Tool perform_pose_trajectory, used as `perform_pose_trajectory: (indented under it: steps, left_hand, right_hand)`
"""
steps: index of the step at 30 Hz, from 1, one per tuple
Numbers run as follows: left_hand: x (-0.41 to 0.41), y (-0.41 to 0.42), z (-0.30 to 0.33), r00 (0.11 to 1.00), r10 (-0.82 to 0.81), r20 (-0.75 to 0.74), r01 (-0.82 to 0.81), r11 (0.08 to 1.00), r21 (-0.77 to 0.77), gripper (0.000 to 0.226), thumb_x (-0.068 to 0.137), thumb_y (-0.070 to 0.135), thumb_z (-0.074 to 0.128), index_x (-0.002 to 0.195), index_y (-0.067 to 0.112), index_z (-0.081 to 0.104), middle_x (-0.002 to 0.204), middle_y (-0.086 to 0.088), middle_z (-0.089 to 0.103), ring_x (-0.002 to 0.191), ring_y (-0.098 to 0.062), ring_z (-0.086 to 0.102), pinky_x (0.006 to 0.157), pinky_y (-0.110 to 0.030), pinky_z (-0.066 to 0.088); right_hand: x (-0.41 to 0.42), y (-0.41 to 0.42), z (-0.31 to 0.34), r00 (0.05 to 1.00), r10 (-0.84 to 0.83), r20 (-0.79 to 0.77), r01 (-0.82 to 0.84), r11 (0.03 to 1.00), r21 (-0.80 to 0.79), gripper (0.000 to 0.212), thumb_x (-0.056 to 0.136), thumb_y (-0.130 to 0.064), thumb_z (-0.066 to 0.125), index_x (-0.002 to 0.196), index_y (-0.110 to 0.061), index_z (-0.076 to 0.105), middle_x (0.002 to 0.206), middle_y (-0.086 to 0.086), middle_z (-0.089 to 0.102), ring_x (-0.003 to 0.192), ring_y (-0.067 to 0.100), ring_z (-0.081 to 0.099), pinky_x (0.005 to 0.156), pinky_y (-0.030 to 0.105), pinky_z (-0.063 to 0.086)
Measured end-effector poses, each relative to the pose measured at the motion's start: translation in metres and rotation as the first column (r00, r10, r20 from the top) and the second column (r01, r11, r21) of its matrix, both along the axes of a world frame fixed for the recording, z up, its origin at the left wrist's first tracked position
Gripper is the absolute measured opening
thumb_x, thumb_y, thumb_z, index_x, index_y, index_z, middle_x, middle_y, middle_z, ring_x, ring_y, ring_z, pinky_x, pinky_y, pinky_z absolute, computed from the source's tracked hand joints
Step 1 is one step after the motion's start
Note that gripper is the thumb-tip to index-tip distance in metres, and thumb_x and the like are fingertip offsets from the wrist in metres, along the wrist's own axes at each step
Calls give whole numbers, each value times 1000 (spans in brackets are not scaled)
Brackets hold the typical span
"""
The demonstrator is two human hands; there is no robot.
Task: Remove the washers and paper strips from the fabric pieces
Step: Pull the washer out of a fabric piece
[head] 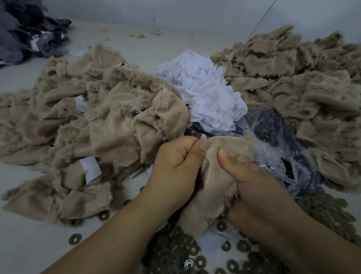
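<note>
Head view: a person's left hand [177, 159] and right hand [247, 174] both grip one beige fabric piece [217, 177] above a grey desk [20, 238], each thumb pressed on the cloth and the fingers curled behind it, the thumbs close together near the piece's upper edge. Whether a washer or paper strip sits under those thumbs cannot be told; the cloth hides it. Loose washers [241, 269] lie scattered thick on the desk below the wrists, one bright metal snap [188, 264] among them. A heap of unsorted fabric [87, 127] lies to the left, with white strips poking out and a metal fastener [134, 113] showing on one piece. Torn white paper [206, 93] is mounded just behind the hands, beside a crumpled clear plastic bag [272, 148], and a second beige pile [301, 87] spreads to the right. Dark grey scraps [4, 34] sit well apart at the far left corner.

Judged from the grip, the step in hand is working the fitting loose. It would go best with the thumbs kept tight beside the fastening and pulling apart evenly, so the plush does not tear at its frayed edge, then dropping washer and paper onto their own heaps and the cleared piece onto the right-hand pile
</note>
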State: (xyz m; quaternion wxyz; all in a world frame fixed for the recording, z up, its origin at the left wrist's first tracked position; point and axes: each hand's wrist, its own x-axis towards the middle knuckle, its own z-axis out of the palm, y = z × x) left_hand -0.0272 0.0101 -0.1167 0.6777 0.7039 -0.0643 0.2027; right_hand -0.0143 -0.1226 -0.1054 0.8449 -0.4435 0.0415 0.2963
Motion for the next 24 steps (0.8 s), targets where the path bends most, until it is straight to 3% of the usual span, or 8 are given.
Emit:
perform_pose_trajectory:
  steps: [3, 4, 8, 11, 14, 17, 21, 24]
  left_hand:
    - [-1, 0, 1, 999, 16, 52, -21, 997, 80, 44, 95, 17, 51, 54, 5, 42, 50, 5, 41, 48, -8, 37, 49, -19, 33]
    - [-1, 0, 2, 997, 2, 76, -12, 992, 124, 42, 95, 14, 52, 54, 11, 45, 50, 10, 42, 49, -3, 38, 51, -15, 34]
    - [-5, 1, 3, 990, -55, 126, 22, 967, 254, 35, 93, 7, 58, 59, 0, 53, 54, -2, 49, 51, -1, 43, 54, -14, 36]
    - [-6, 3, 3, 990, -23, 136, -5, 979, 203, 34, 90, 9, 61, 57, -1, 54, 52, 0, 51, 49, -4, 44, 52, -17, 37]
    - [-6, 3, 5, 992, 50, 113, -63, 991, 121, 34, 85, 3, 59, 53, 12, 53, 49, 9, 47, 48, -2, 42, 51, -18, 36]
    - [-7, 4, 8, 988, 78, 131, -95, 987, 131, 29, 83, 15, 59, 55, 18, 52, 51, 12, 46, 50, -3, 41, 52, -19, 36]
    - [-9, 5, 11, 987, 75, 140, -95, 985, 147, 24, 80, 26, 59, 70, 4, 55, 61, 0, 50, 56, -7, 44, 55, -21, 38]
    - [-10, 11, 16, 994, -36, 102, 15, 979, 204, 23, 74, 23, 60, 86, 5, 53, 77, -9, 51, 64, -22, 45, 57, -30, 40]
  right_hand:
    - [0, 0, 1, 991, -43, 127, 59, 990, -125, 39, 74, -37, 67, 97, -8, 78, 101, 17, 76, 93, 24, 75, 79, 36, 61]
    - [0, -1, 3, 989, -37, 142, 57, 989, -140, 41, 72, -42, 68, 96, -10, 78, 100, 16, 76, 93, 23, 75, 79, 36, 61]
    - [6, -5, 7, 995, 47, 93, -43, 998, -46, 60, 87, -41, 59, 124, 5, 63, 122, 28, 67, 116, 35, 66, 103, 46, 50]
    - [7, -7, 5, 995, 60, 80, -58, 998, -20, 52, 95, -34, 53, 125, 7, 62, 124, 30, 65, 118, 37, 65, 105, 48, 47]
    - [6, -7, 4, 996, 50, 80, -52, 998, 27, 51, 98, -33, 50, 126, 7, 62, 125, 29, 65, 119, 38, 64, 108, 50, 45]
    - [4, -6, 6, 995, 20, 98, -26, 997, 66, 51, 95, -32, 52, 125, 7, 62, 123, 27, 67, 116, 37, 66, 102, 47, 52]
    - [5, -7, 10, 994, -9, 105, 4, 999, 49, 55, 93, -35, 51, 127, 7, 59, 124, 29, 65, 120, 39, 63, 106, 49, 48]
    - [10, -7, 14, 998, -42, 50, 37, 994, 102, 56, 93, -36, 49, 131, 5, 57, 126, 29, 65, 119, 40, 63, 107, 52, 46]
